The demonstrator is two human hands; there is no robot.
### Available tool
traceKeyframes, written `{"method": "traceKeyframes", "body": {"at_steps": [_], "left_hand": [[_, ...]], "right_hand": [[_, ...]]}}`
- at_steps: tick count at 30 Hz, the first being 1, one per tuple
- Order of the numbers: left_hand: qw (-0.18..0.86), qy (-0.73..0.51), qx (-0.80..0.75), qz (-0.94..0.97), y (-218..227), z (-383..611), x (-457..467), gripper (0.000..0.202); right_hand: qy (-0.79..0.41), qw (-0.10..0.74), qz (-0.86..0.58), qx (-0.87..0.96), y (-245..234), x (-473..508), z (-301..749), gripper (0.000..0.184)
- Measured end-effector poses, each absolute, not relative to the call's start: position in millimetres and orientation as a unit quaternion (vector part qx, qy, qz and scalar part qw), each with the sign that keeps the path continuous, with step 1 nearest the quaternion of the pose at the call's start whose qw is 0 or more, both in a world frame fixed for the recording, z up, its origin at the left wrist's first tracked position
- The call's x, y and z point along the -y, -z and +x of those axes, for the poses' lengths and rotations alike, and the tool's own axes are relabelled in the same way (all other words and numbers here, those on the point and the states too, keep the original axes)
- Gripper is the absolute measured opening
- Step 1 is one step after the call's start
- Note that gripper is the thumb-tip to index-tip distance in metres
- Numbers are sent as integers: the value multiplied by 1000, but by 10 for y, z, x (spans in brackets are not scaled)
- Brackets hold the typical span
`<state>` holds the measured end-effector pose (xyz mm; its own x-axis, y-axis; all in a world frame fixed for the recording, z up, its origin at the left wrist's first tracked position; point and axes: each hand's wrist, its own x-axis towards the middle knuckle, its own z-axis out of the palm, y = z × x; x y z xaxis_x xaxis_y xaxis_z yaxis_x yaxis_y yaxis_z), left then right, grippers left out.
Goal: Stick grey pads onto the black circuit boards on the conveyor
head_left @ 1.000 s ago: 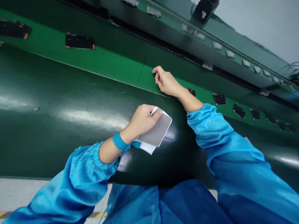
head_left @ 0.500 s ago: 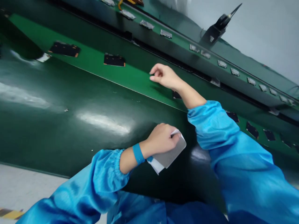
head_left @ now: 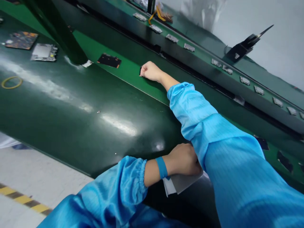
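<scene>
My right hand [head_left: 151, 71] reaches out to the bright green strip, fingers pinched at a thin black flat piece [head_left: 140, 71]. Most of that piece is hidden under the hand. Another black flat piece [head_left: 109, 60], with small copper-coloured corners, lies on the strip to the left. Close to my body, my left hand [head_left: 184, 160] is closed on a grey flat pad [head_left: 187, 182] with a white sheet [head_left: 169, 187] under it. My right sleeve covers some of the left fingers. A blue band [head_left: 161, 167] circles my left wrist.
A green post [head_left: 64, 34] rises from the dark green table [head_left: 71, 126] at left. Beyond it lie circuit boards [head_left: 44, 52] and a yellow ring [head_left: 11, 82]. Several small silver parts [head_left: 189, 47] line the raised ledge, beside a black holder with a pointed tool [head_left: 242, 49].
My right hand has moved left along the strip and closed at a black piece. My left hand still holds the grey pad. The view has shifted left, showing boards and a yellow ring.
</scene>
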<state>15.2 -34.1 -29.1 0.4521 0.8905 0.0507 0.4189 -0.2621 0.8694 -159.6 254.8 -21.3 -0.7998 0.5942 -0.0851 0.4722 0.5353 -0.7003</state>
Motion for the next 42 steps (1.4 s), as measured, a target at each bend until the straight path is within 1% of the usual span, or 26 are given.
{"method": "traceKeyframes", "body": {"at_steps": [4, 16, 20, 25, 30, 32, 35, 38, 40, 42], "left_hand": [[401, -230, -430, 776, 211, 138, 369, 19], [428, -202, -444, 761, 137, 98, 332, 13], [435, -197, -451, 754, 97, 85, 323, 18], [423, -205, -461, 752, 110, 98, 329, 25], [419, -209, -459, 755, 151, 84, 307, 24], [423, -216, -457, 752, 158, 51, 287, 23], [439, -227, -470, 731, 135, -24, 235, 22], [459, -263, -499, 686, 91, -107, 153, 27], [456, -308, -531, 645, 79, -164, 86, 30], [446, -359, -567, 592, 93, -225, 18, 32]], "right_hand": [[-370, 70, -322, 869, 209, -2558, -1536, 22], [-373, 83, -330, 863, 189, -2506, -1330, 25], [-351, 76, -331, 873, 166, -2489, -1244, 23], [-295, 45, -325, 897, 151, -2458, -1162, 23], [-177, 8, -360, 916, 274, -2513, -1250, 16], [-150, 1, -381, 912, 308, -2587, -1296, 20], [-133, 23, -390, 911, 231, -2656, -1202, 28], [-147, 72, -397, 903, 30, -2487, -743, 33], [-198, 125, -365, 901, -86, -2221, -225, 31], [-293, 159, -325, 885, -136, -1898, 373, 36]]}}
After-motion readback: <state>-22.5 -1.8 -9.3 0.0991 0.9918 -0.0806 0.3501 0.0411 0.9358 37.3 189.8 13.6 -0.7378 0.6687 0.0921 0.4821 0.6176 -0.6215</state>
